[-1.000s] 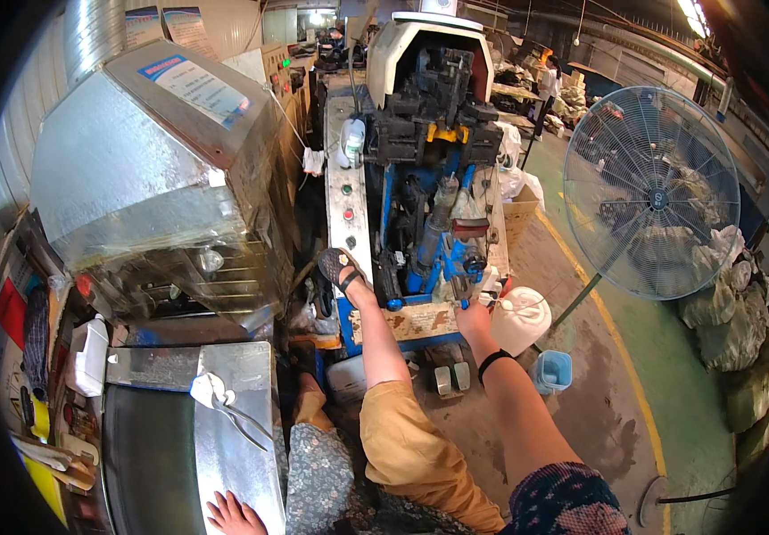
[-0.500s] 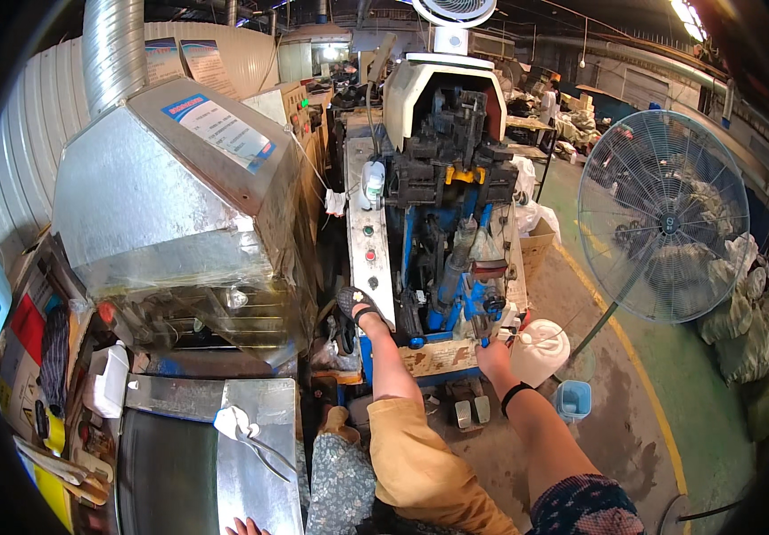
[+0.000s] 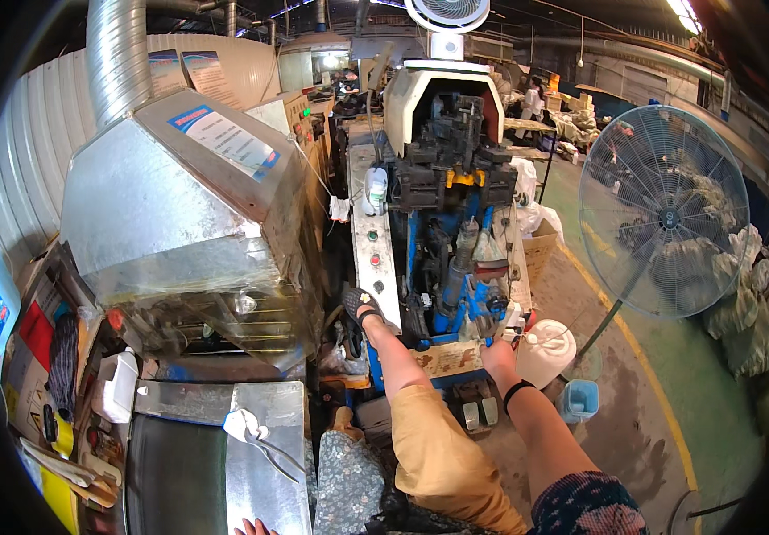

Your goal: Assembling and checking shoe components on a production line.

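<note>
My right hand (image 3: 497, 357) reaches to the front edge of a blue and black machine (image 3: 460, 267), its fingers closed by a small blue part there. Whatever is in those fingers is hidden. Of my left hand (image 3: 255, 528), only the spread fingertips show at the lower edge, by a bare metal plate (image 3: 268, 401). No object shows in them. On that plate, farther up, lies a long-handled metal tool (image 3: 273, 455) with a white lump (image 3: 240, 424) at its head. My sandalled foot (image 3: 364, 306) rests against the machine's white side panel (image 3: 374, 241), which carries buttons.
A sloped metal hood (image 3: 166, 201) stands left, above a dark conveyor belt (image 3: 175, 473). On the right are a large round fan (image 3: 667, 214), a white plastic jug (image 3: 547, 349) and a blue bucket (image 3: 578, 401). Stuffed sacks (image 3: 750, 330) lie behind the fan.
The view has shifted slightly, so the hood and metal plate sit a little farther right. My right hand stays at the machine's front edge; my left fingertips remain by the plate.
</note>
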The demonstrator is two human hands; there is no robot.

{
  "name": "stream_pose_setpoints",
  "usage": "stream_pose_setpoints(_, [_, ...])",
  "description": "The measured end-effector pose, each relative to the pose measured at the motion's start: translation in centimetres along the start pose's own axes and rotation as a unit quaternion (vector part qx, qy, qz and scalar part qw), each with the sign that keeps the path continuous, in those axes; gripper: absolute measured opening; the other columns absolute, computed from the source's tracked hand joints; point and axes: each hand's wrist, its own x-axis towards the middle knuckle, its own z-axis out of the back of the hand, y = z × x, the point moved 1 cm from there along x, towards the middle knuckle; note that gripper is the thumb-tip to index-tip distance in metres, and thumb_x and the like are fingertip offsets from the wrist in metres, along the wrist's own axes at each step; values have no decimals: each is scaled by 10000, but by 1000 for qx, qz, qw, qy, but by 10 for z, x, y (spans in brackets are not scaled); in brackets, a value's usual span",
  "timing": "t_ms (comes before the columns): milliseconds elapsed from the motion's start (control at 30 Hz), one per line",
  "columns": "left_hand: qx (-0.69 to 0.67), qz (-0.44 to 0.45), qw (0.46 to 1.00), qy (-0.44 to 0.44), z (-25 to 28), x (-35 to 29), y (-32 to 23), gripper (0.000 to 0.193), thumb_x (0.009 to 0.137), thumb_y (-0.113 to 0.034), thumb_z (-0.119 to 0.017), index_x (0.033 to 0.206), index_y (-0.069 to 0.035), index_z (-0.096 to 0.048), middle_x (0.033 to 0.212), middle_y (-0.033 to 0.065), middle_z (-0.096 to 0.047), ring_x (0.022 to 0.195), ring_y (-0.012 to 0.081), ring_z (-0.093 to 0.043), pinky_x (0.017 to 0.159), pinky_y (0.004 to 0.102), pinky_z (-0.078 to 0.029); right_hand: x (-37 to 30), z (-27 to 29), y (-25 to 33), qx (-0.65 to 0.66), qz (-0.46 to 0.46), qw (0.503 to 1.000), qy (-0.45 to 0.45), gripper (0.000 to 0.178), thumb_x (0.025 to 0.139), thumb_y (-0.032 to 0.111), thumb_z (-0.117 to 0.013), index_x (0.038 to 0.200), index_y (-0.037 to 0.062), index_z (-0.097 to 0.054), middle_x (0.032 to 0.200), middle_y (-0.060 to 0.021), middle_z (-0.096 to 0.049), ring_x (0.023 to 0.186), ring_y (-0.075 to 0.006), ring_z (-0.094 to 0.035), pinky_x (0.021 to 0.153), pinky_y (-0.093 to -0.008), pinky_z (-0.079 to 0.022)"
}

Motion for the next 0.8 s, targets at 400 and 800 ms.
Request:
stream_pose_setpoints(400, [44,-18,999,-22,-3,1,0,580,1004,-423,-385,1497,-117,-390,1531,198,-374,1396,487,-304,1131,625,-228,20,-9,-10,2,-14,997,75,398,826,278,-637,1145,40,-645,1099,-233,-680,1048,-397,-646,905,-478,-508])
stream_pose_setpoints(800, [53,5,998,44,10,-1,-3,627,1014,-477,-306,1536,-130,-306,1594,166,-263,1441,457,-237,1170,590,-182,15,-11,-9,0,3,997,77,414,846,334,-644,1136,40,-648,1095,-225,-684,1044,-398,-646,910,-475,-506])
